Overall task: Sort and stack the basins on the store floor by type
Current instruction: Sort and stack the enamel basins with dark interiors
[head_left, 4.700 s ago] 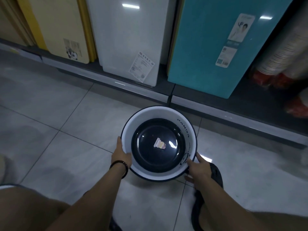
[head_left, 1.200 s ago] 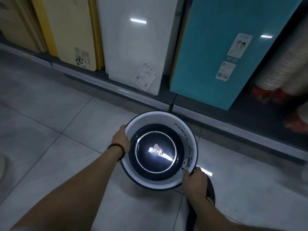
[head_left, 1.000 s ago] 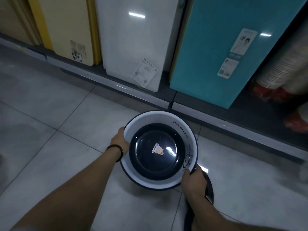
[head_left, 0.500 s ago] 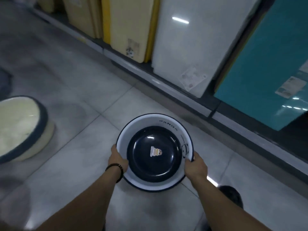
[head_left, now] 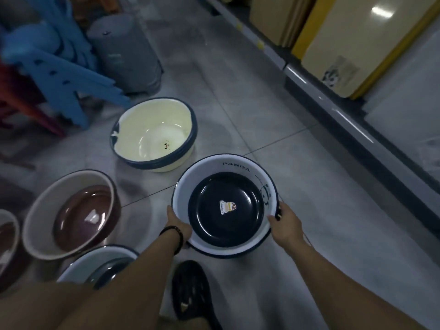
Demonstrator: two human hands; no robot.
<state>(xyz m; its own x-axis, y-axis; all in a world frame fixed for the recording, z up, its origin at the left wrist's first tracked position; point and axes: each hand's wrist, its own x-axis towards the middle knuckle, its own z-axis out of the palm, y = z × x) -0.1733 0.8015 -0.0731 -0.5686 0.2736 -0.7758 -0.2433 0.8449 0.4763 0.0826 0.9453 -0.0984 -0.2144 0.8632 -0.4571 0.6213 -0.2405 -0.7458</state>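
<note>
The grey tiled floor carries the basins. Farthest from you sits the cream basin, nested in another of its kind. To your left stands the brown basin, and a white basin shows under your left forearm. You hold the panda basin, white with a dark bottom, near the cream one and to its right. Your left hand and right hand clasp its rim on opposite sides. A small sticker marks its bottom.

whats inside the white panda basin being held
A dark round part with a small sticker at its centre: nested basin or painted floor, cannot tell. Anything beneath is covered.
</note>
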